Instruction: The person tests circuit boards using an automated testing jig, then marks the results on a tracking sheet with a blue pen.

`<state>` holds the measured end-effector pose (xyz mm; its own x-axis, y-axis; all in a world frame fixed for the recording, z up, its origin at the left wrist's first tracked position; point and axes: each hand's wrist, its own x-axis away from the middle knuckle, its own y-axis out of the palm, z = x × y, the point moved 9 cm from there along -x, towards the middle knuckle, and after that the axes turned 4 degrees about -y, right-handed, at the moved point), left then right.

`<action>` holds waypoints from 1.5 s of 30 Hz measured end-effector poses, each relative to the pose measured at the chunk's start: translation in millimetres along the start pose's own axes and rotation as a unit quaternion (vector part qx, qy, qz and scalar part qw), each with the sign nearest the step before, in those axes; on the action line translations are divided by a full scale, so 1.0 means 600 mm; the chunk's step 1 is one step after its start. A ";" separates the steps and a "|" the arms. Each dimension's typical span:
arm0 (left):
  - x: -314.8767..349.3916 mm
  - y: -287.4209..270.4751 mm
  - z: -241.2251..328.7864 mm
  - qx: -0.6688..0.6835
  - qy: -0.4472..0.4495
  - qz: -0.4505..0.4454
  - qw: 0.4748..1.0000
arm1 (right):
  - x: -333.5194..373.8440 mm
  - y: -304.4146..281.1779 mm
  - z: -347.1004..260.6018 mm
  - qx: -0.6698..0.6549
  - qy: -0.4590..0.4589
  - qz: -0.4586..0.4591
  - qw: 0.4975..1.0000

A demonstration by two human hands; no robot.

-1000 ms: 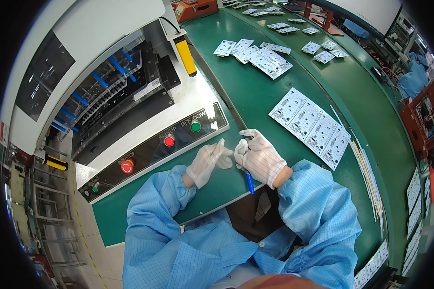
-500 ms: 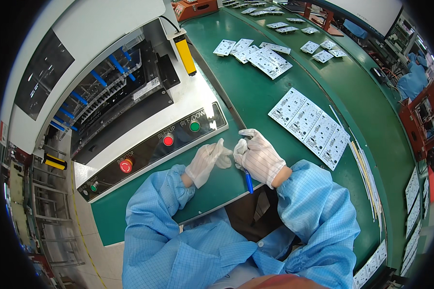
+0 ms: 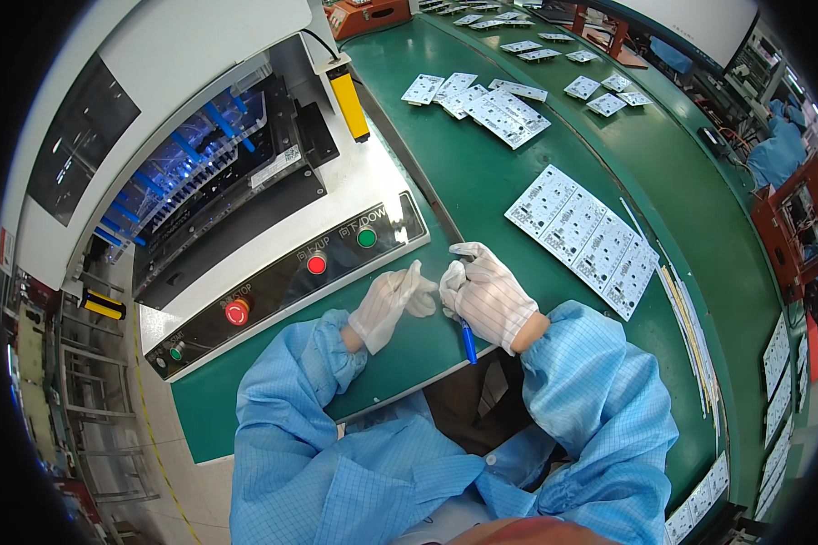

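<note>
Both hands wear thin white gloves and rest near the green table's (image 3: 373, 381) front edge, close together but apart. My right hand (image 3: 491, 298) is closed round a blue pen (image 3: 468, 343), whose blue end sticks out below the palm; the rest is hidden by the fingers. Just left of it, my left hand (image 3: 393, 305) has its fingers partly stretched and slightly apart, with nothing visible in them. Nearest to the left hand is the machine's black control panel (image 3: 282, 289), with a red button (image 3: 316, 263), a green button (image 3: 366, 237) and a red emergency stop knob (image 3: 236, 312).
A white test machine (image 3: 354, 195) holds a black fixture with blue posts (image 3: 186, 145), lit blue inside. At right lies a large white circuit board panel (image 3: 583, 238); farther back sits a pile of boards (image 3: 509, 118). Thin strips (image 3: 686, 327) lie along the right. Smaller boards (image 3: 606, 104) stand on the conveyor.
Blue light has come on inside the machine's fixture. The small boards on the far conveyor have shifted very slightly left. My hands and the pen stay in place.
</note>
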<state>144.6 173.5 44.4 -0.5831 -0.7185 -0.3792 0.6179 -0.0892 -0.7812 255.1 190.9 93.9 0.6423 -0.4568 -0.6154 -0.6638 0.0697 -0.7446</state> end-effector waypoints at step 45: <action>-0.007 -0.008 -0.033 0.243 -0.155 0.109 0.951 | -0.020 -0.001 -0.042 0.098 -0.068 -0.113 0.986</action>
<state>133.6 190.7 40.1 -0.2759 -0.9184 -0.2835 0.9211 -0.1684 -0.3509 238.2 174.0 108.0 0.8203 -0.3573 -0.4467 -0.4191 0.1560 -0.8944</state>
